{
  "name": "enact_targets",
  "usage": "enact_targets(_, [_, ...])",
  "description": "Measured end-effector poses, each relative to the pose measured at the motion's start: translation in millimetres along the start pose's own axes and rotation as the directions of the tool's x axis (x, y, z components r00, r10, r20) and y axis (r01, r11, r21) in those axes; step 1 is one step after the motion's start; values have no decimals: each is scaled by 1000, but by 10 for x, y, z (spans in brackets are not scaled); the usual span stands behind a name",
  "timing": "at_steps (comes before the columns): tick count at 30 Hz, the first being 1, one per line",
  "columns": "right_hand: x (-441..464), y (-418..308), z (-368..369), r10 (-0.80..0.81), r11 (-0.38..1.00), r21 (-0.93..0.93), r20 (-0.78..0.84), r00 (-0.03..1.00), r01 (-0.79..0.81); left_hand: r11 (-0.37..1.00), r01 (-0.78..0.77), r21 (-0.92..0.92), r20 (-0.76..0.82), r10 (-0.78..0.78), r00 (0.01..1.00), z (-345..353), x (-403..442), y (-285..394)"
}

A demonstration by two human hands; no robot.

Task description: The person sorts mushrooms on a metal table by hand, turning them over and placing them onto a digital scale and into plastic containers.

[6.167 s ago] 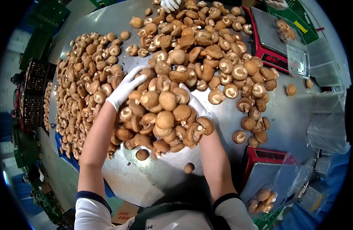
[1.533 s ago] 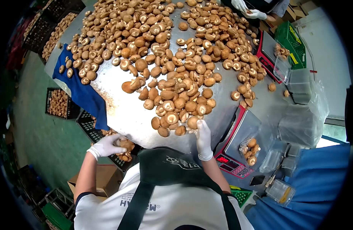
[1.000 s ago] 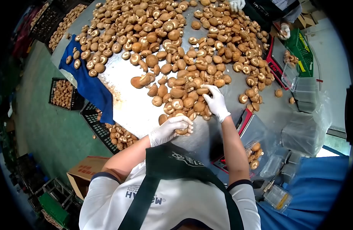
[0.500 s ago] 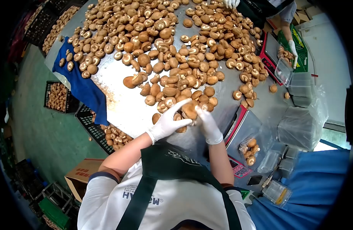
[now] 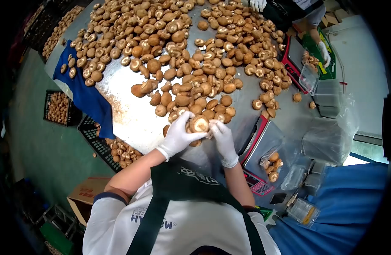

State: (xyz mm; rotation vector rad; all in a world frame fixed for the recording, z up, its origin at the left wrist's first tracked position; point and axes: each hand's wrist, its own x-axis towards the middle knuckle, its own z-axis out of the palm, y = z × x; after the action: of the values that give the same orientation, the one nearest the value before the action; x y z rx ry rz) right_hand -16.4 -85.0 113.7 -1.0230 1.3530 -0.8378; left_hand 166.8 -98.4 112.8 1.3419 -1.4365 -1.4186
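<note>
A brown shiitake mushroom [image 5: 199, 124] is held over the near edge of the pile, its pale underside and stem facing up. My left hand [image 5: 177, 136], in a white glove, is closed around its left side, with the thumb below. At its right edge, the gloved fingertips of my right hand [image 5: 223, 142] are pinched together and touch the cap; anything small between them is hidden. Just beyond both hands, loose shiitake mushrooms [image 5: 182, 100] are spread over the metal table [image 5: 138, 127].
To the right, a red-edged scale [image 5: 263, 148] carries a clear tray of mushrooms [image 5: 272, 166]. Plastic trays [image 5: 329, 98] are stacked behind it. A blue cloth [image 5: 91, 104] hangs over the left edge above black crates [image 5: 97, 142]. Across the table, a co-worker's gloved hand [image 5: 324, 54] is near another scale.
The mushroom has turned from its brown cap to its pale underside and moved slightly left. My right hand has shifted left with it. The whole view has shifted slightly.
</note>
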Motion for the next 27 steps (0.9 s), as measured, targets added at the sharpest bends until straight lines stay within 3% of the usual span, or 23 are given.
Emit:
enact_targets(1, [-5, -26, 2, 2, 1000, 12, 6, 1000, -2, 999, 4, -48, 87, 0, 996, -30, 5, -9])
enact_targets(3, [4, -67, 35, 71, 994, -92, 93, 993, -63, 989, -10, -145, 69, 20, 997, -54, -31, -106])
enact_targets(5, [143, 84, -9, -23, 980, -189, 183, 983, 59, 993, 70, -92, 117, -59, 991, -238, -117, -172])
enact_targets(6, [221, -73, -31, 17, 978, -207, 168, 986, 19, 983, 157, -99, 148, -141, 979, -375, -192, -172])
enact_targets(7, [390, -38, -138, -144, 963, -204, 175, 974, 179, 963, 249, -102, 178, -229, 957, -539, -301, -173])
enact_targets(9, [747, -53, -294, -123, 956, -273, -42, 992, 107, 975, 211, 71, 128, -219, 967, -905, -569, -287])
enact_targets(11, [1201, -98, -526, -255, 920, -341, -141, 957, 195, 896, 362, 257, 92, -396, 914, -1321, -847, -324])
enact_targets(13, [1702, -68, -707, -547, 730, -591, -205, 812, 343, 657, 354, 665, 41, -506, 862, -1669, -1098, -394])
enact_targets(15, [2142, -114, -802, -509, 600, -775, -179, 842, 197, 461, 452, 764, -105, -603, 791, -1811, -1196, -353])
enact_targets(16, [2304, -159, -772, -420, 529, -842, -156, 894, 102, 443, 448, 776, -143, -569, 810, -1820, -1198, -354])
enact_targets(18, [2508, -181, -693, -205, 351, -933, -153, 967, -74, 506, 539, 673, -191, -586, 788, -1734, -1016, -219])
enact_targets(19, [2565, -168, -635, -223, 325, -939, -194, 955, -114, 537, 577, 615, -212, -593, 777, -1654, -890, -141])
enact_targets(21, [2571, -159, -618, -198, 457, -878, -254, 947, -140, 727, 461, 509, -145, -455, 878, -1484, -683, -138])
enact_targets(22, [2565, -51, -657, -250, 555, -829, -247, 936, -71, 802, 358, 479, -118, -345, 931, -1386, -608, -207])
enact_targets(23, [2530, 65, -679, -314, 582, -813, -230, 921, -5, 848, 375, 376, -51, -384, 922, -1292, -453, -114])
enact_targets(25, [2447, 308, -715, -395, 644, -763, -259, 882, 64, 912, 265, 314, 77, -303, 950, -1131, -223, -129])
enact_targets(27, [2343, 476, -823, -371, 721, -680, -214, 904, 134, 953, 139, 270, 147, -184, 972, -996, -53, -151])
